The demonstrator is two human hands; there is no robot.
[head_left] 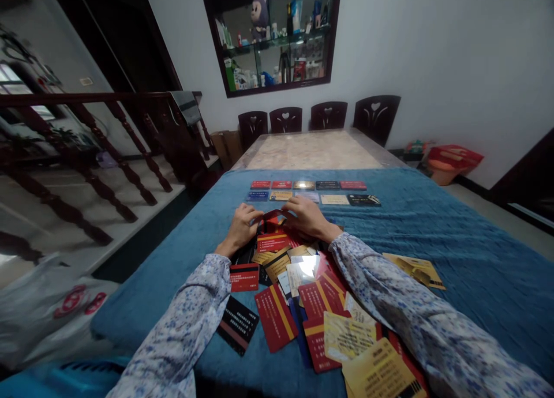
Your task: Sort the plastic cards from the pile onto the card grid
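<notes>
A loose heap of plastic cards (303, 288) in red, gold, black and blue lies on the blue cloth (433, 225) in front of me. My left hand (242, 228) and my right hand (308, 216) meet at the far end of the heap, fingers curled, and both pinch a red card (270, 217) between them. Beyond the hands, two neat rows of cards (311, 192) lie side by side on the cloth. Both my sleeves are pale with a floral print.
A few gold cards (418, 269) lie apart at the right. A bare marble table top (315, 150) extends beyond the cloth, with dark chairs (329, 114) at its far end. A wooden stair railing (86, 144) runs along the left. A white plastic bag (43, 311) sits at lower left.
</notes>
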